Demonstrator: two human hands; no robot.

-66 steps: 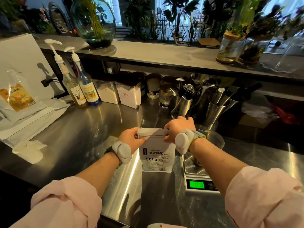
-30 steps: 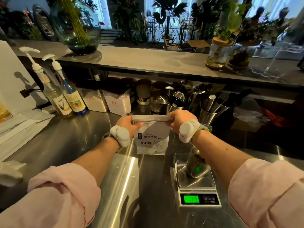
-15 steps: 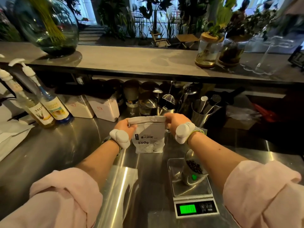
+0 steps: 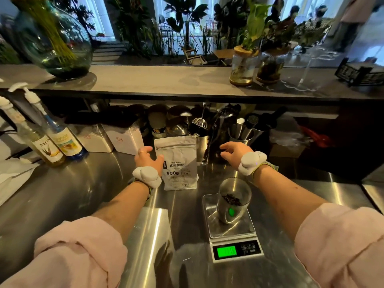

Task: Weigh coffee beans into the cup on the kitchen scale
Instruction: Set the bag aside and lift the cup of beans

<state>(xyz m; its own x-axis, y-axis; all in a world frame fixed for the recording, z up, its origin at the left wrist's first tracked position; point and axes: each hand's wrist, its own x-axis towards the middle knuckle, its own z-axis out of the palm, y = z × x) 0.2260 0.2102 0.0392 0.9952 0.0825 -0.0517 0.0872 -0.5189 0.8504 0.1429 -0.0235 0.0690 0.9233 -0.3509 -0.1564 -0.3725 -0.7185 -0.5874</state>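
Two open hands flank the bag standing toward the back of the desk: your left hand, fingers spread, touches or nearly touches its side; your right hand, fingers spread, hangs apart. Nudge the bag and it could tip forward onto the scale, near the front edge, spoiling the reading. A trailing right forearm could clip the cup there and scatter its beans.

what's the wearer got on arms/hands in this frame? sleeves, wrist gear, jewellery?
Both arms wear pale pink sleeves, bunched and pushed up above the forearms. A white, lumpy, rounded device sits on each wrist: the left hand has its strap mostly hidden, the right hand has a yellow-green strap. A thin ring shows on one of the left hand's fingers. No gloves.
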